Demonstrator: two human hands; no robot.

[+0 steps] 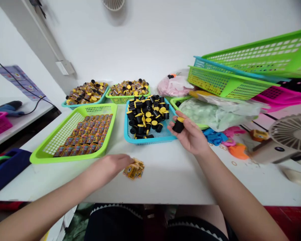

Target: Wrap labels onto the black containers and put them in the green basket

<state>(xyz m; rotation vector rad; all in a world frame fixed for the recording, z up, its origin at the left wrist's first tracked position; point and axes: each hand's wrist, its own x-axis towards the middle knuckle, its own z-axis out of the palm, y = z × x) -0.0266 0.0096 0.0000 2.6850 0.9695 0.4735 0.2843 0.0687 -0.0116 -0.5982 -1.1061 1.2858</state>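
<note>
A small black canister with a yellow lid [178, 125] is held between the thumb and fingers of my right hand [192, 135], just off the right corner of a blue basket [150, 140]. That basket holds many loose black canisters with yellow lids [150, 115]. Lower down, my left hand [115, 165] has its fingers pressed together at a small pile of yellow printed labels [134, 170] on the white table; its fingertips are partly hidden. To the left, a green basket [72, 159] contains rows of canisters wrapped in printed labels [87, 134].
Behind stand a blue basket [67, 106] and a green basket [122, 99] full of labelled canisters. Stacked baskets [230, 83], plastic bags [220, 112] and a fan [291, 140] crowd the right side. A dark blue tape dispenser [8, 170] sits at the left edge.
</note>
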